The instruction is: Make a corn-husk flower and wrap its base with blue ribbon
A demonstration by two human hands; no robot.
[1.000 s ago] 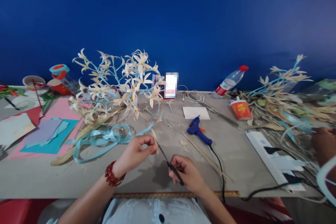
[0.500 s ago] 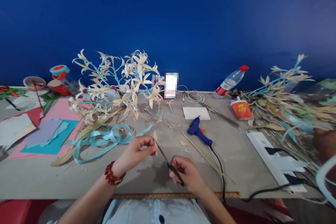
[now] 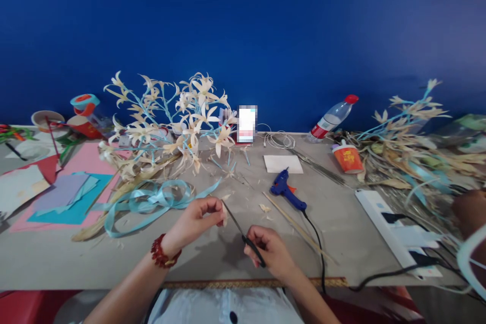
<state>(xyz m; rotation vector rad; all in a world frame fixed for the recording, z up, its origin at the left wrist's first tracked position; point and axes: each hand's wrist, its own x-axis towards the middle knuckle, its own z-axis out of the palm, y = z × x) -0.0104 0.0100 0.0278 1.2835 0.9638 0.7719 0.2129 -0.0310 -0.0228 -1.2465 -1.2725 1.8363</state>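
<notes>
Over the front middle of the table, my left hand (image 3: 205, 215) is closed in a pinch on a small pale husk piece (image 3: 225, 216). My right hand (image 3: 268, 249) is wrapped around the black handles of a pair of scissors (image 3: 237, 225). The scissor blades point up and left and reach the husk piece beside my left fingertips. Cream husk flowers on light-blue stems (image 3: 190, 111) stand behind my left hand. Coils of light-blue ribbon (image 3: 152, 197) lie to its left. Beyond my right hand rests a blue glue gun (image 3: 286, 189) with its cord running forward.
A thin stick (image 3: 296, 223) and husk scraps (image 3: 265, 208) lie near the glue gun. At right are a power strip (image 3: 391, 233), an orange cup (image 3: 347, 158) and a bottle (image 3: 330, 120). Coloured paper (image 3: 87, 202) covers the left. Part of another person's hand (image 3: 469, 212) shows at the right edge.
The tip of the husk piece at the scissor blades now leans over to the right instead of standing upright. Both hands stay almost in place.
</notes>
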